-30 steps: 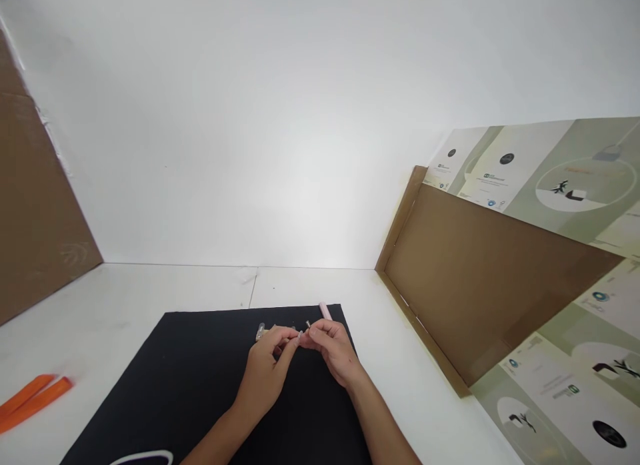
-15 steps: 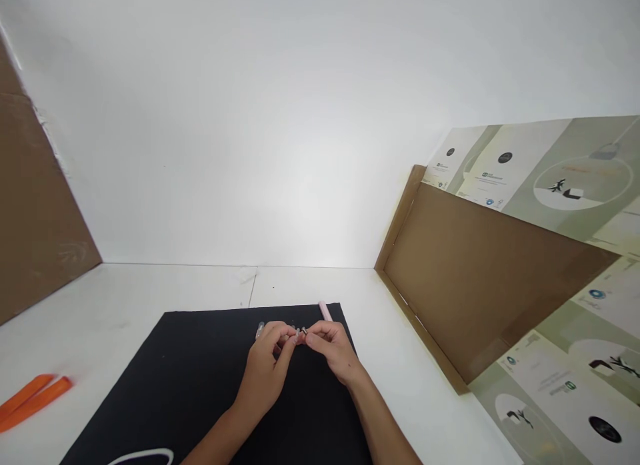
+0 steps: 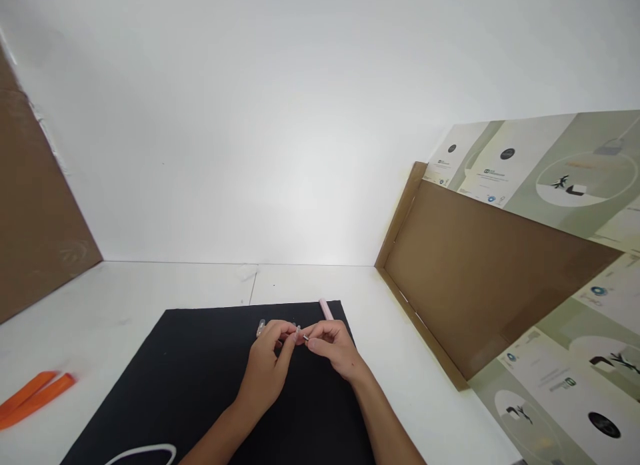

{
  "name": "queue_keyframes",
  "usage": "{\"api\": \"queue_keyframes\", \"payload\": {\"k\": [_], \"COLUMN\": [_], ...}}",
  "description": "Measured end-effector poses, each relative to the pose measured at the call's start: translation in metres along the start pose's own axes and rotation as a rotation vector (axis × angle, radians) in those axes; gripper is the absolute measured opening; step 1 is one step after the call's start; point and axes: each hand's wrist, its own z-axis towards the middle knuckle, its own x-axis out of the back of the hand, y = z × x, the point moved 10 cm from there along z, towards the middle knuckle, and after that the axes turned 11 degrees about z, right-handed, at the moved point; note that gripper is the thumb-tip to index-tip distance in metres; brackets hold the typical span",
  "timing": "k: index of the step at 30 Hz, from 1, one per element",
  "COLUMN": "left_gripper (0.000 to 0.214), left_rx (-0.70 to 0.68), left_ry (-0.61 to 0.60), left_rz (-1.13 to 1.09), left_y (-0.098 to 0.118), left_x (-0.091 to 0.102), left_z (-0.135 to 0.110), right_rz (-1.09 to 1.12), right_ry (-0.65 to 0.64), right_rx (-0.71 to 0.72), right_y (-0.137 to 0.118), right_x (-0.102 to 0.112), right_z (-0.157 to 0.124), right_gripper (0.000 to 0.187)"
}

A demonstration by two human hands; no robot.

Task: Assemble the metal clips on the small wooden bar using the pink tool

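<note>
- Head view: we see the left hand (image 3: 265, 368) pinching a small pale piece (image 3: 297, 332) in narrow fingertips, above black cloth (image 3: 200, 392).
- We see the right hand (image 3: 333, 348) pinching a small metal pin (image 3: 305, 336); both pinches have just parted slightly.
- We note a pink rod (image 3: 326, 310) lying beyond them.

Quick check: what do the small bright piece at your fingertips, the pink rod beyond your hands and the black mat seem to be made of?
The small piece glints silver, so it is probably metal, though it is too small to be sure. The pink rod looks smooth and satin, likely plastic. The black mat is dull with no shine, so probably cloth or felt.
</note>
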Motion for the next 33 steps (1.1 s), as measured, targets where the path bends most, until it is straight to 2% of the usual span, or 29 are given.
{"api": "queue_keyframes", "payload": {"k": [10,18,23,33], "left_gripper": [0.022,0.022,0.024,0.024], "left_rx": [-0.055,0.013,0.025,-0.017], "left_ry": [-0.014,-0.005,-0.020,-0.010], "left_rz": [0.031,0.044,0.042,0.072], "left_y": [0.007,-0.006,-0.006,-0.003], "left_x": [-0.002,-0.003,-0.003,-0.003], "left_z": [-0.002,-0.001,-0.001,-0.002], "right_rz": [-0.059,-0.052,-0.042,-0.088], "right_ry": [0.105,0.058,0.027,0.124], "right_rx": [0.022,-0.002,0.002,0.013], "right_y": [0.000,0.002,0.002,0.005], "right_x": [0.010,0.004,0.002,0.015], "right_z": [0.003,0.002,0.001,0.005], "right_gripper": [0.022,0.023,0.019,0.028]}}
